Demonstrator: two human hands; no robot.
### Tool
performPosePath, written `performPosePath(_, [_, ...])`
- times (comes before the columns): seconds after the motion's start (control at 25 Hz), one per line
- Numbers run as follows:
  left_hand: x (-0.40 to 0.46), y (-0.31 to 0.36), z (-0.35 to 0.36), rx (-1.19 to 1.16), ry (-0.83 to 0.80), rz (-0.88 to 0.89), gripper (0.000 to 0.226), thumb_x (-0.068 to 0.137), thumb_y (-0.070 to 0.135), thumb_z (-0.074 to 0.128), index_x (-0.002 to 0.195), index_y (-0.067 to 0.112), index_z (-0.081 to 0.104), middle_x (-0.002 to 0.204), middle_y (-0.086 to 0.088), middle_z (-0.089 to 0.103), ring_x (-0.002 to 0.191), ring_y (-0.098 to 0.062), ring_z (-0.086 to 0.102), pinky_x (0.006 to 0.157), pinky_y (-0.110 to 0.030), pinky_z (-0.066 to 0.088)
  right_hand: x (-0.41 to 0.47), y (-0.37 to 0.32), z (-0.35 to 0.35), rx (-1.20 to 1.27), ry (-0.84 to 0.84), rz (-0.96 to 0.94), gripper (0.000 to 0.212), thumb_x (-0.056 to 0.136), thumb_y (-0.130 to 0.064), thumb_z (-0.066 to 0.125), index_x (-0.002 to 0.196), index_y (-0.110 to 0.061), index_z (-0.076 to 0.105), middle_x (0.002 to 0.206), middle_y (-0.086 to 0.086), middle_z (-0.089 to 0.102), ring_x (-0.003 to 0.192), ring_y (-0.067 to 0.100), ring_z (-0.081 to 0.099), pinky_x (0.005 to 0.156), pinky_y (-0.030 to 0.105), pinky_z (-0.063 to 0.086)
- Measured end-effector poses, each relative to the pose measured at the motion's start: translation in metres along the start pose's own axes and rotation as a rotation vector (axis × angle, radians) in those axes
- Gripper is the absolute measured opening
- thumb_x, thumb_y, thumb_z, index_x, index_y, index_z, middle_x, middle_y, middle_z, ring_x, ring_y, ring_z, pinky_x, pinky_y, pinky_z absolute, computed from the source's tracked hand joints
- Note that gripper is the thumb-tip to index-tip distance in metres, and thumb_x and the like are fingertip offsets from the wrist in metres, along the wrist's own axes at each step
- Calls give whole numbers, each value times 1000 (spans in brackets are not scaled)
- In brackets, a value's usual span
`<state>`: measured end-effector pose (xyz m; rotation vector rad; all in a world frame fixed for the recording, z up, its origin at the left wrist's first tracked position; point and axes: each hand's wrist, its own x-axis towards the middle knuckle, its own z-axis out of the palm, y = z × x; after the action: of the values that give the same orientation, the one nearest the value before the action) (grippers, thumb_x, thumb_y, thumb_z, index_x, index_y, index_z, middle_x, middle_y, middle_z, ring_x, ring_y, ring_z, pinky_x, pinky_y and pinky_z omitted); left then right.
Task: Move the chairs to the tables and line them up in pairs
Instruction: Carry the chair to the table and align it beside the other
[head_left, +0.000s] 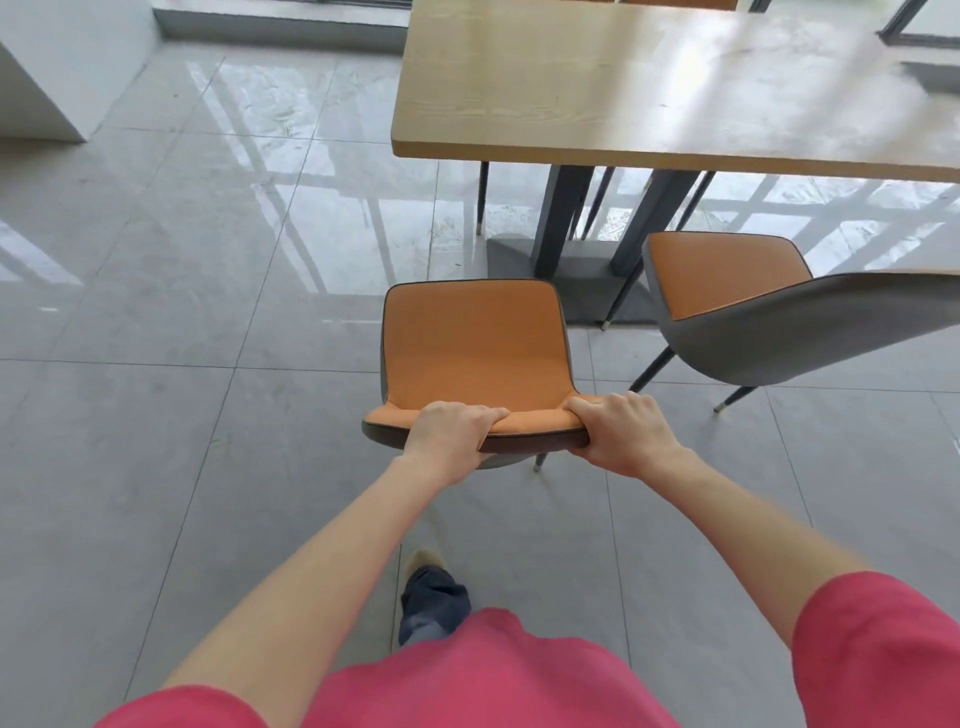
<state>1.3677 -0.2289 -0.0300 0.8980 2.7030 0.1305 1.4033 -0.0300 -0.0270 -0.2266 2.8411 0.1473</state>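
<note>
An orange chair (475, 348) with a grey shell stands on the floor in front of me, its seat facing the wooden table (649, 88). My left hand (449, 439) grips the top edge of its backrest left of centre. My right hand (623, 434) grips the same edge at its right corner. A second orange chair (727, 275) stands to the right, its seat toward the table's near edge and its grey back (810, 332) toward me.
The table stands on a dark grey pedestal base (566, 270). Thin dark legs of other chairs (482, 197) show beyond it. A white block (47, 67) sits at the far left. Grey glossy floor tiles (182, 312) spread out to the left. My foot (428, 564) is below the chair.
</note>
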Motion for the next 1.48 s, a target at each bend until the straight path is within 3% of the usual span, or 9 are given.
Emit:
performPosePath(0.24, [13, 61, 4, 27, -9, 105, 46, 94, 31, 48, 139, 33, 39, 131, 7, 59, 117, -21, 56, 89, -33, 43, -54, 45, 18, 26, 9, 88, 32, 88, -40, 51, 112, -20, 55, 104, 1, 70, 94, 29, 64, 74, 33, 48])
performPosePath(0.44, [34, 114, 16, 51, 53, 188, 45, 93, 35, 48, 137, 34, 41, 125, 7, 63, 110, -22, 60, 80, -32, 46, -89, 95, 38, 63, 76, 165, 35, 87, -43, 52, 115, -23, 57, 107, -4, 70, 93, 29, 65, 70, 33, 48])
performPosePath(0.56, [45, 132, 23, 62, 68, 203, 46, 91, 37, 50, 136, 32, 42, 123, 8, 64, 108, -23, 62, 77, -32, 47, -98, 114, 52, 157, 212, 173, 37, 81, -37, 64, 114, -22, 61, 106, -2, 70, 93, 28, 66, 67, 31, 46])
performPosePath(0.64, [50, 130, 30, 60, 130, 235, 45, 88, 35, 55, 132, 29, 49, 117, 6, 68, 101, -25, 66, 72, -32, 49, -96, 120, 61, 194, 337, 109, 40, 68, -30, 77, 106, -19, 67, 99, -1, 73, 87, 27, 69, 66, 31, 50])
performPosePath(0.76, [56, 125, 36, 82, 323, 320, 43, 66, 27, 80, 107, 21, 69, 84, 4, 77, 64, -24, 72, 48, -27, 51, -86, 129, 70, 161, 466, 34, 45, 52, -26, 88, 94, -18, 72, 81, -1, 76, 66, 24, 72, 50, 25, 51])
performPosePath(0.84, [62, 123, 39, 132, 350, 336, 46, 53, 26, 87, 96, 20, 73, 72, 5, 76, 51, -20, 69, 40, -22, 49, -79, 135, 75, 134, 534, -8, 43, 49, -24, 90, 88, -15, 74, 72, -1, 75, 57, 22, 70, 42, 22, 48])
performPosePath(1.2, [128, 122, 28, 157, 423, 313, 52, 42, 32, 92, 90, 18, 74, 64, 3, 72, 45, -21, 66, 39, -20, 47, -25, 186, 73, 131, 661, -39, 36, 49, -20, 90, 81, -13, 73, 64, 1, 72, 52, 23, 68, 44, 20, 47])
performPosePath(1.48, [198, 104, 6, 187, 465, 324, 48, 47, 32, 90, 90, 17, 74, 56, 1, 70, 40, -21, 63, 36, -19, 44, 41, 230, 60, 85, 706, -63, 30, 56, -24, 85, 82, -14, 73, 61, 1, 69, 49, 24, 66, 42, 20, 45])
